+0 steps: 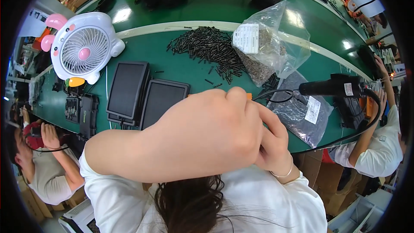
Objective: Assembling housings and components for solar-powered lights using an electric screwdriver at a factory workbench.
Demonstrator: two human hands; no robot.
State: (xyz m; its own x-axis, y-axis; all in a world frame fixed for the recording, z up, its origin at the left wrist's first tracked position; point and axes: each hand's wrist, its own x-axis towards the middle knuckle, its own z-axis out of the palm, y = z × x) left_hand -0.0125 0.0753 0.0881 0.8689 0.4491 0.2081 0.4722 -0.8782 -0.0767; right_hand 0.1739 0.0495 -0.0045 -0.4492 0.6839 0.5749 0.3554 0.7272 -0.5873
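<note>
My left hand (228,129) is a closed fist, raised close in front of me over the near part of the green table. My right hand (277,149), wearing a thin bracelet, meets it from the right with bent fingers and is partly covered by it. Whatever the fingers hold is hidden. Some orange thing (249,96) peeks out behind my left fist. Beyond the hands lies a pile of small black ridged pins (202,49). A clear plastic bag (258,67) of small brownish parts rests against the pile.
Two black rectangular panels (127,88) stand left of my hands, near a white fan (84,51) with pink ears. To the right, a black corded cylindrical tool (330,87) is above a labelled plastic bag (302,116). Other people (375,142) sit on both sides.
</note>
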